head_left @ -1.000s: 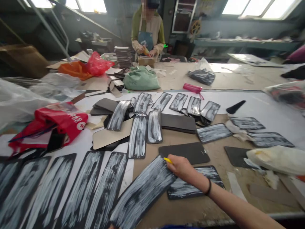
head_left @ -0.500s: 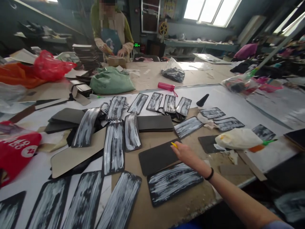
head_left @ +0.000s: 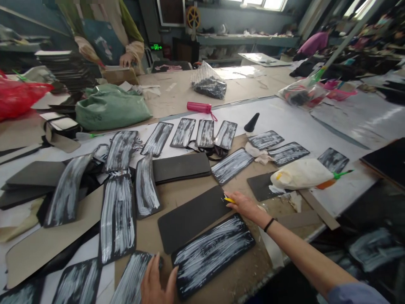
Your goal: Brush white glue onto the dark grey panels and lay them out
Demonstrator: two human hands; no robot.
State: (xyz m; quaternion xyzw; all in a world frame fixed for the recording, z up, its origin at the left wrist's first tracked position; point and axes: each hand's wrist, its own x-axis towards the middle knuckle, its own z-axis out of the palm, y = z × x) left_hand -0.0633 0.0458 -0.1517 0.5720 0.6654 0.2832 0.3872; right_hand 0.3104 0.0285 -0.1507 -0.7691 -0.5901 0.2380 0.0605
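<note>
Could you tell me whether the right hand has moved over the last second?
Yes. The right hand, holding a yellow tool, has shifted right along the plain dark panel, from its near edge to its right end.

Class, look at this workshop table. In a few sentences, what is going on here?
A person's right hand grips a yellow tool at the edge of a plain dark panel. Their left hand lies open between two white-streaked panels at the near edge. Many more streaked panels cover the table. Across it, another person handles a box.
</note>
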